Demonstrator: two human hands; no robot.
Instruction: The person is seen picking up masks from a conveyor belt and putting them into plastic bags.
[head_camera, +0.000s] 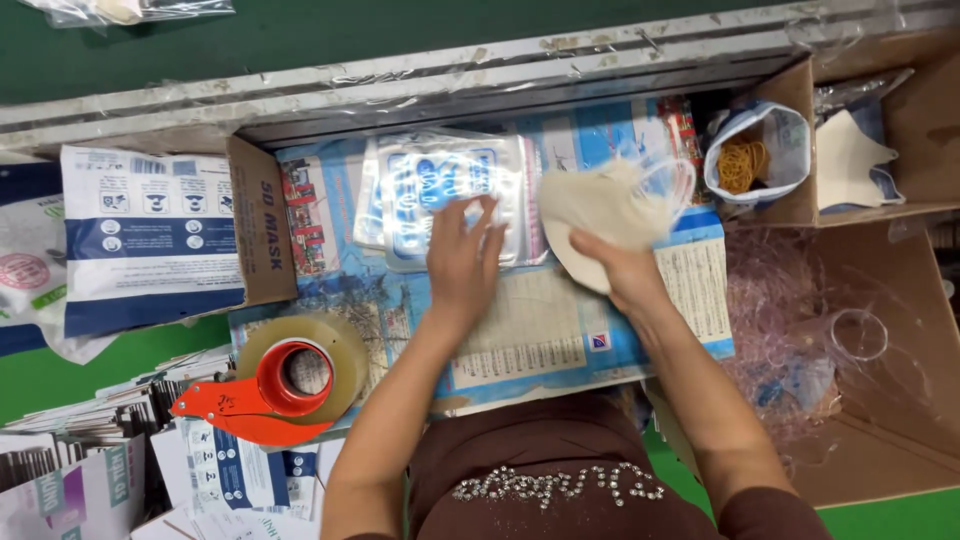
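Note:
My left hand (462, 258) lies flat with fingers spread on a stack of clear plastic pouches with blue print (430, 185), near its lower right corner. My right hand (622, 268) grips a bundle of beige face masks (600, 205), partly inside a clear plastic pouch (672, 175), just right of the stack. Both rest over a blue and white printed sheet (560, 330) covering the work surface.
A red tape dispenser with a clear tape roll (285, 385) sits at lower left. Left are a printed white and blue carton (160, 235) and flat folded boxes (90, 460). Right are a bag of rubber bands (750, 160) and cardboard boxes with plastic scraps (850, 340).

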